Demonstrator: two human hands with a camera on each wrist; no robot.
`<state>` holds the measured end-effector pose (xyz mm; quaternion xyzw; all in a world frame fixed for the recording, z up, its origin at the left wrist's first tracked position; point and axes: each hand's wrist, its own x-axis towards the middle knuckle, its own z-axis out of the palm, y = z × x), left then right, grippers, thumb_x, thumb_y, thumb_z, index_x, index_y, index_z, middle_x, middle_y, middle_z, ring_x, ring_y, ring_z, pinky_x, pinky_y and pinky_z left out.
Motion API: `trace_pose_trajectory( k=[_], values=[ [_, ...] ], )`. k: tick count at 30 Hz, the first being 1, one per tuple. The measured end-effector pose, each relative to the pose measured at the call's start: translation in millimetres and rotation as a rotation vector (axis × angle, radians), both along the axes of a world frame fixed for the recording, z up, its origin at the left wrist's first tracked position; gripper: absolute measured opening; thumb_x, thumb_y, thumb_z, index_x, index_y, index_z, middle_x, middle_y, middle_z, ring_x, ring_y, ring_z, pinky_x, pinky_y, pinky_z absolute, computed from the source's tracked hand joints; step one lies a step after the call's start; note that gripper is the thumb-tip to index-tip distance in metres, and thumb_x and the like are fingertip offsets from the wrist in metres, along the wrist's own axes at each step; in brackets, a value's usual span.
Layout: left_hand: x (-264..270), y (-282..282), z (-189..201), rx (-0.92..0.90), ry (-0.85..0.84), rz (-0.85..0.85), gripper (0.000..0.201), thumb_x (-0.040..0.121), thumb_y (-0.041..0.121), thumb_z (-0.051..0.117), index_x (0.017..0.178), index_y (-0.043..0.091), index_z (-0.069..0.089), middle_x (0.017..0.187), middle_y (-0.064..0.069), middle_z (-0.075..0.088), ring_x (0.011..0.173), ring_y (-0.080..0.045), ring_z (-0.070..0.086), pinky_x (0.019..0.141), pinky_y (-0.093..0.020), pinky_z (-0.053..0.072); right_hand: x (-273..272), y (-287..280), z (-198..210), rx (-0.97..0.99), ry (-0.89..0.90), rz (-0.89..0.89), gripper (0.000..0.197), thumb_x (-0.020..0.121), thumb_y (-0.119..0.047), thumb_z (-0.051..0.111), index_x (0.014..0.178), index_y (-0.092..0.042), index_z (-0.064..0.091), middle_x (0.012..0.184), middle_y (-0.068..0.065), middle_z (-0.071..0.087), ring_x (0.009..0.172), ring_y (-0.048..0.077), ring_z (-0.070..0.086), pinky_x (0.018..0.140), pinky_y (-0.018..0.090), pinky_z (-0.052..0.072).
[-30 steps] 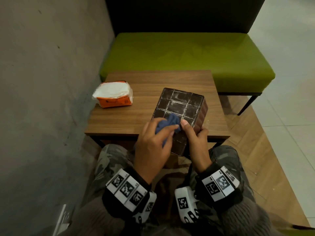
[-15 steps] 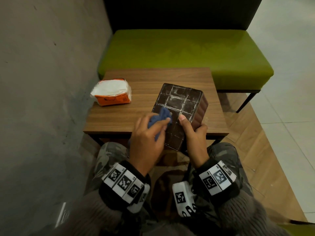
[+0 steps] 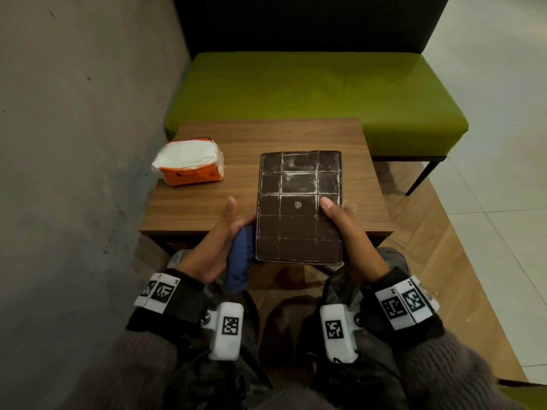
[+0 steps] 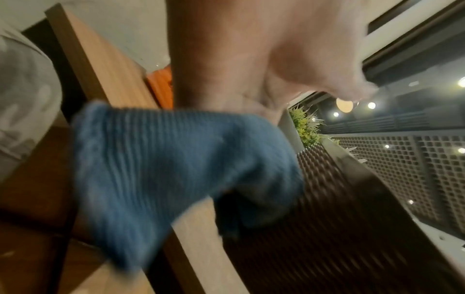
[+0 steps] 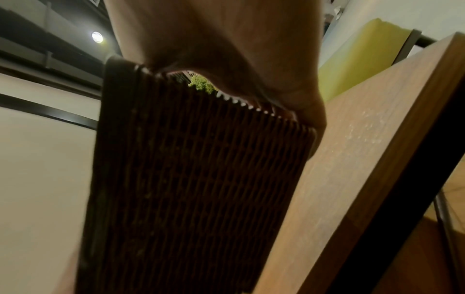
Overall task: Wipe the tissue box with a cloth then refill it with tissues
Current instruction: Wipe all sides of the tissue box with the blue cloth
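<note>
The dark brown tissue box [image 3: 299,205] lies flat with its white-lined grid face up, its near end over the front edge of the wooden table [image 3: 266,134]. My right hand [image 3: 343,226] grips its right side, thumb on the top face; the right wrist view shows the box's ribbed side [image 5: 188,179] under that palm. My left hand [image 3: 222,232] holds a blue cloth [image 3: 241,261] against the box's left side. The cloth [image 4: 163,163] hangs bunched below the fingers in the left wrist view. A tissue pack [image 3: 189,164], white with orange wrap, sits at the table's left.
A green padded bench [image 3: 310,93] with a dark back stands just behind the table. A grey concrete wall [image 3: 74,143] runs close along the left. My knees are under the table's near edge. Wood flooring and pale tiles lie to the right.
The box has turned from a slant to square with me. My left hand with the cloth has slid off the top face down to the box's left side.
</note>
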<state>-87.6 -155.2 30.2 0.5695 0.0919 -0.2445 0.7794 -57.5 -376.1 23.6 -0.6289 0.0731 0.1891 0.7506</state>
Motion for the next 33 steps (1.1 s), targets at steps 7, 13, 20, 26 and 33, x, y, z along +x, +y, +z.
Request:
trace_pose_trajectory(
  k=[7,13,20,26,33],
  values=[
    [-1,-20,-22,-0.124,0.077,0.029,0.098,0.036,0.050,0.090,0.120,0.015,0.056,0.115,-0.007,0.068,0.104,-0.017,0.066,0.075,-0.025,0.056,6,-14,16,-0.110,-0.097,0.118,0.060,0.077,-0.042,0.071,0.127,-0.020,0.046,0.111,0.003,0.066,0.090,0.012,0.071,0.069,0.023,0.057],
    [-7,-35,-31,-0.089,0.038,0.109,0.096,0.023,0.053,0.089,0.109,0.020,0.061,0.101,0.000,0.073,0.093,-0.013,0.069,0.071,-0.023,0.056,11,-22,24,-0.125,-0.160,0.169,0.082,0.065,-0.062,0.066,0.135,-0.023,0.047,0.122,0.003,0.064,0.103,0.014,0.068,0.080,0.029,0.056],
    [-1,-53,-43,-0.226,-0.015,0.221,0.097,0.047,0.048,0.087,0.130,0.013,0.051,0.131,-0.013,0.057,0.122,-0.027,0.053,0.106,-0.044,0.038,-15,-6,-14,0.036,-0.158,-0.056,0.126,0.053,-0.049,0.086,0.149,-0.042,0.005,0.138,-0.005,0.048,0.123,0.014,0.054,0.100,0.040,0.048],
    [-2,-31,-44,0.134,-0.013,0.178,0.087,0.040,0.039,0.091,0.115,0.012,0.056,0.111,-0.011,0.066,0.094,-0.018,0.066,0.073,-0.026,0.055,-5,-8,-8,-0.026,-0.165,-0.221,0.091,0.057,-0.031,0.085,0.134,-0.017,0.038,0.118,0.002,0.061,0.099,0.008,0.067,0.075,0.022,0.056],
    [-6,-31,3,0.798,-0.686,0.617,0.044,0.086,0.012,0.062,0.127,0.021,0.049,0.125,-0.004,0.047,0.107,0.001,0.050,0.087,-0.011,0.043,-11,-2,-18,-0.059,-0.138,-0.302,0.064,0.061,-0.033,0.078,0.112,-0.024,0.040,0.110,-0.001,0.057,0.100,0.015,0.064,0.078,0.030,0.056]
  ],
)
